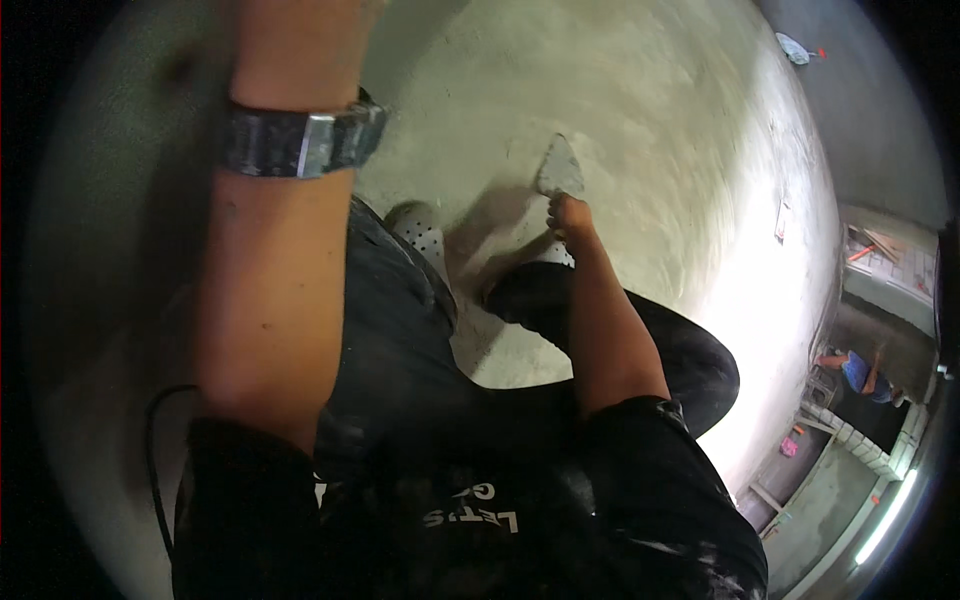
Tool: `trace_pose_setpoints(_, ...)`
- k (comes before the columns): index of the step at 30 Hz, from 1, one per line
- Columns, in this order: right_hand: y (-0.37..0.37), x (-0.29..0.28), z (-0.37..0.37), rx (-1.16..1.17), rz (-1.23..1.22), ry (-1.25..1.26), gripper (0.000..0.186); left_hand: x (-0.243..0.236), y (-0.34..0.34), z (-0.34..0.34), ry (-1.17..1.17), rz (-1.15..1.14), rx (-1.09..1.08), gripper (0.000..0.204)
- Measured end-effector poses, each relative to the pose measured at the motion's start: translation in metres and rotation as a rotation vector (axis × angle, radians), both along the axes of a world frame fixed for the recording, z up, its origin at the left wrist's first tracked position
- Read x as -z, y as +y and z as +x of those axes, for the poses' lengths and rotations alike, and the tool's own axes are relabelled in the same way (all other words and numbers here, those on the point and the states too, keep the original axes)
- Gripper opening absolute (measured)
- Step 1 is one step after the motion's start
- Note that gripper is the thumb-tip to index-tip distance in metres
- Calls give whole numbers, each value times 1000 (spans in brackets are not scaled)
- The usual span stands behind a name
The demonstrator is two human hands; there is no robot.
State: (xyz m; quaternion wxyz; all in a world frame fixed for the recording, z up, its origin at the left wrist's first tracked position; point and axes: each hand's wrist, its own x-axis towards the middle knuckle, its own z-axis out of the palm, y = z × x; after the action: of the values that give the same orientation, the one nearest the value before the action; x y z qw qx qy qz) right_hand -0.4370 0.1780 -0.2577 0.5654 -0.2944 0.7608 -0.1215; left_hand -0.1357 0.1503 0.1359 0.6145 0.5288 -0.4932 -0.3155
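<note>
My right hand (pixel 568 217) is closed around the handle of a small pointed trowel (pixel 560 167). The trowel's pale, mortar-smeared blade points away from me, over or against the grey-green plaster surface (pixel 660 130); whether it touches cannot be told. My left forearm (pixel 270 290) rises large along the left side, with a dark watch (pixel 290 140) at the wrist. The left hand itself lies beyond the upper edge, out of view.
My feet in pale perforated clogs (pixel 420 235) are close below the trowel. At far right another person (pixel 868 380) in blue is at a distance, near brickwork (pixel 850 432) and a bright tube light (pixel 887 517). A whitish tool with a red part (pixel 793 48) lies at upper right.
</note>
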Motion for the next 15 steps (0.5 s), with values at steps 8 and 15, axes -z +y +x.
trace_pose_setpoints(8, 15, 71, -60, -1034, -429, 806, 23, 55, -35, -33, -169, -311, 181, 31)
trace_pose_setpoints(15, -4, 33, -3, -958, -97, 432, 46, 48, -37, -21, -304, -384, 134, 32)
